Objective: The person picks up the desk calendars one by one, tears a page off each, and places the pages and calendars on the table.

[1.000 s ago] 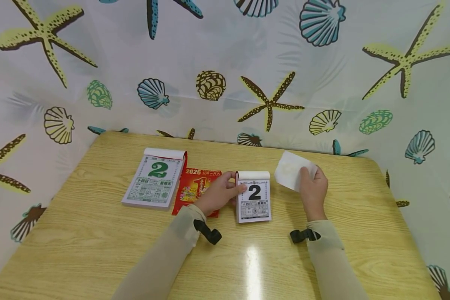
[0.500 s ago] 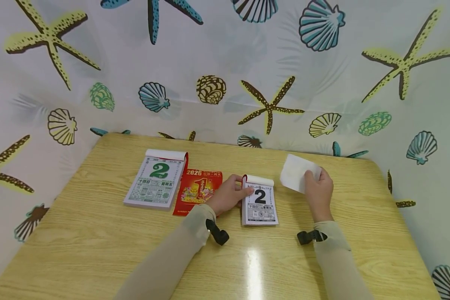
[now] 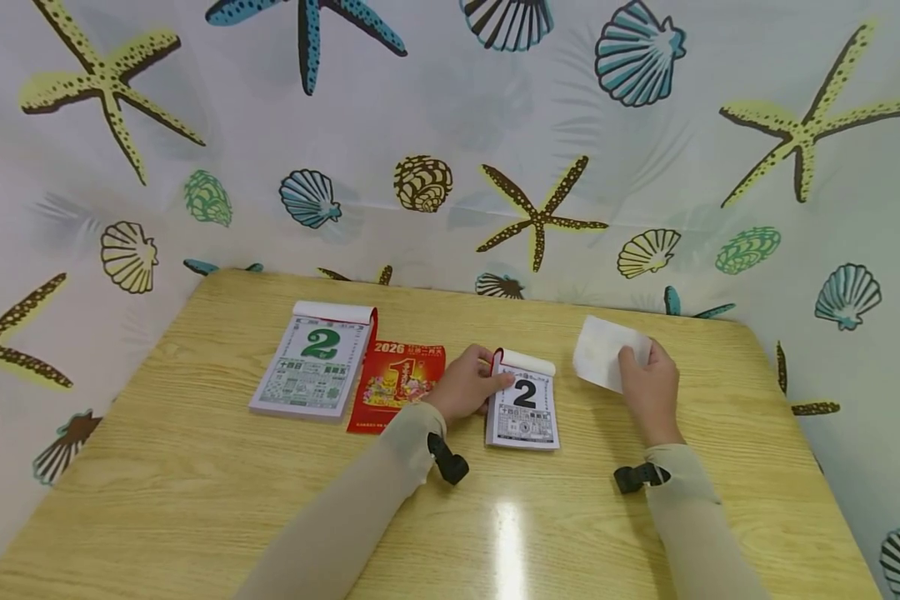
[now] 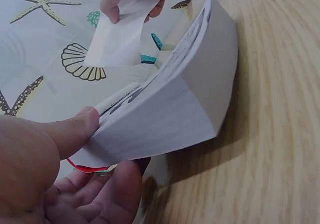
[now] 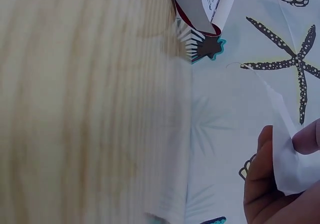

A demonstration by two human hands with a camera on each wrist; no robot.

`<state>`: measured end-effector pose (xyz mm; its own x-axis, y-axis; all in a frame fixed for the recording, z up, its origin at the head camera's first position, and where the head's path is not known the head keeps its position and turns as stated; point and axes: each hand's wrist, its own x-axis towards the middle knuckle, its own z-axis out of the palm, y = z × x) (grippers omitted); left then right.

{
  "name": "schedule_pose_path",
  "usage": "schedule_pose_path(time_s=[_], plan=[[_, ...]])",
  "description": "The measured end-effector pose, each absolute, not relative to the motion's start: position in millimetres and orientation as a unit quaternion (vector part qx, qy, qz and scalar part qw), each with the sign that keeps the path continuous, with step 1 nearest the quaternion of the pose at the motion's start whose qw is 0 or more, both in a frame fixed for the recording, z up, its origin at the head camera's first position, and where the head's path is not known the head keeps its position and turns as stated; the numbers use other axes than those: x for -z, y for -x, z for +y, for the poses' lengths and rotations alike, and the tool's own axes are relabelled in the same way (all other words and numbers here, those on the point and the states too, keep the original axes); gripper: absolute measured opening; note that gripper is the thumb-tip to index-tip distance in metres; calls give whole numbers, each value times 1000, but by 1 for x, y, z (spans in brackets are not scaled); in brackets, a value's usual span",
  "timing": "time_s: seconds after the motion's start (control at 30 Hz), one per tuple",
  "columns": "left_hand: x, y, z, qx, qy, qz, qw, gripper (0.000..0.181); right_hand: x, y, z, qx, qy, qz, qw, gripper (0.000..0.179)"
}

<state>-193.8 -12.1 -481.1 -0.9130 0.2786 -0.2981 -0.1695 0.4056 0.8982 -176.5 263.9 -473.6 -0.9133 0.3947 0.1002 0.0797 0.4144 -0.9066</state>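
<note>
My left hand (image 3: 467, 386) grips a small tear-off calendar (image 3: 522, 412) by its upper left edge, thumb on the front page and fingers beneath. A black "2" is printed on its page. In the left wrist view the thick page block (image 4: 160, 114) tilts up off the table. To the right, my right hand (image 3: 651, 392) pinches a loose white sheet of paper (image 3: 598, 350) between thumb and fingers, held apart from the calendar. The right wrist view shows that sheet (image 5: 290, 169) with a ragged upper edge.
A larger tear-off calendar (image 3: 311, 371) with a green "2" lies at the left. Beside it is a red page (image 3: 397, 383) marked 2026, partly behind my left hand. The wooden table (image 3: 195, 500) ends at a patterned cloth backdrop (image 3: 435, 108).
Both hands have shifted to the right in the head view, the left with the small calendar and the right with the white sheet. The small calendar has turned slightly.
</note>
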Motion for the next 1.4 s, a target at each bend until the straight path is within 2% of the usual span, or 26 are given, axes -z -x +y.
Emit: schedule_pose_path(time_s=[0.3, 0.47, 0.67, 0.9, 1.0, 1.17, 1.4], plan=[[490, 197, -7, -525, -19, 830, 188, 42, 472, 175, 279, -481, 136, -854, 142, 38], [489, 196, -4, -528, -22, 829, 180, 51, 472, 174, 286, -454, 108, -872, 149, 36], [486, 195, 0, -556, -18, 809, 192, 66, 472, 174, 296, -421, 71, -885, 186, 33], [484, 197, 7, -572, -7, 800, 183, 61, 471, 175, 302, -308, -9, -919, 247, 22], [484, 198, 9, -567, -2, 805, 173, 59, 471, 173, 303, -213, -48, -942, 256, 27], [482, 197, 12, -546, 4, 822, 161, 53, 470, 167, 302, -115, -110, -962, 223, 39], [480, 197, 15, -508, -2, 849, 143, 40, 474, 158, 293, -72, -159, -979, 101, 27]])
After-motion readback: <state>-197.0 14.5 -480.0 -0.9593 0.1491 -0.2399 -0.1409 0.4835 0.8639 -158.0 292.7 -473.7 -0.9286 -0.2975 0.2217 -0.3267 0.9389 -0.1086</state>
